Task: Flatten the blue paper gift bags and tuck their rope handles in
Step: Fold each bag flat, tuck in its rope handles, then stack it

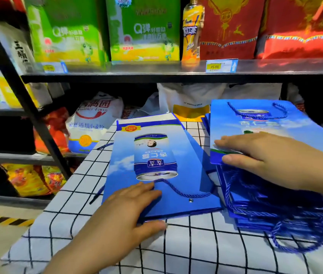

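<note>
A flattened blue paper gift bag (162, 155) with a printed can lies on the checked cloth, its mouth toward me. Its blue rope handle (180, 191) lies across the bag's face. My left hand (131, 210) rests on the bag's near left corner, fingers straight on the paper, thumb under the near edge. To the right sits a stack of blue bags (275, 204) with loose rope handles spilling out. My right hand (271, 157) grips the top bag of the stack (259, 123), fingers on top and thumb under its edge.
The white cloth with black grid lines (176, 244) covers the table. Behind it stand dark metal shelves (156, 73) with green boxes, red bags, a yellow bottle, flour sacks and snack packs. Floor with a yellow-black stripe shows at lower left.
</note>
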Demonstrator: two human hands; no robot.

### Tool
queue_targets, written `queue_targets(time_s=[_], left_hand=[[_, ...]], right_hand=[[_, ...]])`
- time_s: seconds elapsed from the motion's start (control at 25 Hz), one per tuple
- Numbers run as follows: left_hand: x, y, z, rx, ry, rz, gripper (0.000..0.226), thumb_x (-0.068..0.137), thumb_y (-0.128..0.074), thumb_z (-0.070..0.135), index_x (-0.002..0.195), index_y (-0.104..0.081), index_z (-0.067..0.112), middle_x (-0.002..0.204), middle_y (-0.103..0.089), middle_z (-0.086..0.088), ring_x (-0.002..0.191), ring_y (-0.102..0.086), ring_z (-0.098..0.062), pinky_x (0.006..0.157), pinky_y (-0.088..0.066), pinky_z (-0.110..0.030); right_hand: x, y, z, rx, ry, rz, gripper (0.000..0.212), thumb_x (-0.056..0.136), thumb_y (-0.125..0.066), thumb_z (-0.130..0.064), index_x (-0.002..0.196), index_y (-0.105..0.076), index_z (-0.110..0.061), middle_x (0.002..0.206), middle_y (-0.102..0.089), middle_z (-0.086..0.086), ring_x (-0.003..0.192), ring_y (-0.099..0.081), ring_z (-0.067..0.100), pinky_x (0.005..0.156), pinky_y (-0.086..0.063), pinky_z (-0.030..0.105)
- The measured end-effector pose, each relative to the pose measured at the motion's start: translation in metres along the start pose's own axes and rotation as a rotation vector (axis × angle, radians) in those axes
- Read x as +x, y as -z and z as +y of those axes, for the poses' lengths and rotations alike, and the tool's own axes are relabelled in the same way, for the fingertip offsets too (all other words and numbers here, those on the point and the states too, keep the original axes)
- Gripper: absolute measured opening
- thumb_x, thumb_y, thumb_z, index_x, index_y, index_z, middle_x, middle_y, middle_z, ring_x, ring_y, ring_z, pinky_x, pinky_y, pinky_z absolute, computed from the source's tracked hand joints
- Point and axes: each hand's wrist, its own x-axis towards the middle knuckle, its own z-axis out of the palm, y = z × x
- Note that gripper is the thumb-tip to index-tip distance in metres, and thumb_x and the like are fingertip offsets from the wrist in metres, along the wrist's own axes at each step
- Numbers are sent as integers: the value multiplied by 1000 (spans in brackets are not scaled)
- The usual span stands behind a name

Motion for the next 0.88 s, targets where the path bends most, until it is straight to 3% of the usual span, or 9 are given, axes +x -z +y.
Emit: queue_targets(time_s=[0.12, 0.2, 0.28, 0.36, 0.48, 0.56, 0.64, 0.76, 0.88], left_hand=[[-8, -10, 0, 46, 46, 19, 86, 59, -13, 80, 136, -32, 48, 142, -2, 31, 129, -6, 13, 105, 1, -13], [-10, -12, 2, 95, 65, 5, 59, 72, -27, 63, 119, -57, 43, 137, -42, 19, 121, -46, 3, 100, -30, -19], [-14, -14, 0, 111, 45, -12, 46, 80, -31, 57, 103, -67, 40, 117, -64, 14, 99, -65, -4, 78, -49, -18], [-19, -19, -3, 111, 25, 21, 53, 91, -19, 55, 100, -69, 40, 113, -67, 12, 95, -67, -6, 70, -52, -20], [-30, -12, -8, 111, 35, 112, 63, 97, -7, 50, 100, -69, 40, 112, -67, 14, 94, -66, -3, 68, -50, -15], [-37, -6, -12, 78, 43, 152, 61, 97, -8, 49, 101, -69, 39, 112, -67, 14, 93, -66, -3, 71, -45, -13], [-42, -7, -15, 85, 49, 165, 60, 98, -10, 49, 104, -68, 36, 114, -66, 11, 96, -66, -6, 75, -46, -15], [-45, -13, -20, 131, 41, 173, 60, 98, -10, 49, 105, -68, 35, 116, -66, 8, 99, -66, -11, 77, -53, -30], [-43, -12, -19, 148, 53, 174, 61, 97, -11, 49, 104, -69, 33, 114, -67, 6, 98, -67, -13, 78, -52, -38]], right_hand=[[-7, -5, 15, 66, 30, 24, 90, 55, 7, -91, 126, -37, -57, 136, -24, -38, 132, -32, 1, 107, -19, 18], [-12, -6, 20, 67, 53, 36, 74, 57, 0, -93, 114, -37, -65, 126, -21, -46, 130, -35, 0, 103, -16, 15], [-16, -7, 19, 41, 61, 59, 69, 64, -7, -90, 114, -45, -60, 124, -27, -46, 127, -41, 3, 101, -22, 19], [-21, -4, 7, 78, 56, 242, 67, 79, -18, -77, 116, -58, -39, 130, -44, -28, 120, -50, 10, 98, -33, 24], [-25, -5, -43, 108, 150, 571, 33, 89, -43, -30, 111, -63, -17, 120, -60, -3, 109, -53, 12, 95, -38, 19], [-23, -32, -71, 92, 232, 496, 34, 74, -60, -9, 108, -65, -16, 113, -65, -2, 102, -60, 13, 86, -48, 22], [-17, -61, -90, -24, 201, 250, 50, 59, -76, -7, 105, -65, -20, 111, -67, -3, 94, -66, 16, 65, -57, 27], [-2, -76, -103, -40, 43, 14, 54, 76, -53, 3, 124, -46, -21, 125, -47, -2, 117, -47, 20, 80, -48, 31], [9, -76, -106, -114, -27, 30, 44, 81, -43, 4, 118, -47, -18, 115, -47, 1, 110, -47, 23, 72, -35, 30]])
